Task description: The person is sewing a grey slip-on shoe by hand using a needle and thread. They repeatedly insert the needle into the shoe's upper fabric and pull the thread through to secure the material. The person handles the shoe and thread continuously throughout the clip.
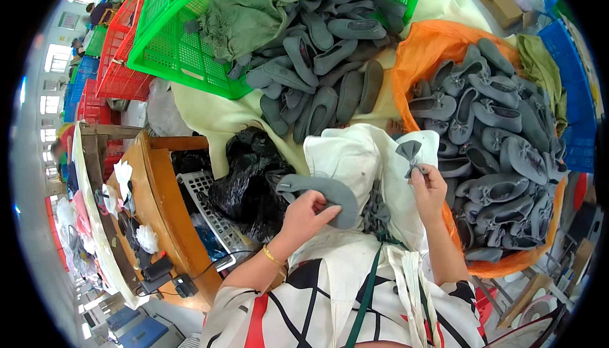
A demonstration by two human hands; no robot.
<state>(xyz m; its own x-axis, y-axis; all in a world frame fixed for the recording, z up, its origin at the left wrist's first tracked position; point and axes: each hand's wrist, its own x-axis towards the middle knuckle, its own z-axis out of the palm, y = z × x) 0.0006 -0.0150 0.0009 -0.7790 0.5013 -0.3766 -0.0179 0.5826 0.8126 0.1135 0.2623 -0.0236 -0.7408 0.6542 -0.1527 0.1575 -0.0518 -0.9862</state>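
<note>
My left hand (pixel 307 216) is closed around a grey cloth shoe (pixel 338 201), its sole side tilted toward me. Pinched between the fingers of my right hand (pixel 429 189) is a grey fabric bow (pixel 409 156), held up over white cloth. Between my hands, a bunch of similar grey bows (pixel 377 211) lies in the white cloth (pixel 342 154) on my lap. To the right, an orange sack (pixel 412 62) is full of grey shoes with bows (pixel 495 116). Ahead, a pile of grey shoes (pixel 317 62) without visible bows spills from a green basket (pixel 184 43).
At left stands a wooden desk (pixel 165 202) with cables and clutter. A black plastic bag (pixel 247 183) sits beside a grey plastic crate (pixel 206 199). Red baskets (pixel 124 43) are stacked at the far left; a blue crate (pixel 571 88) stands at the far right. Other people are in the distance.
</note>
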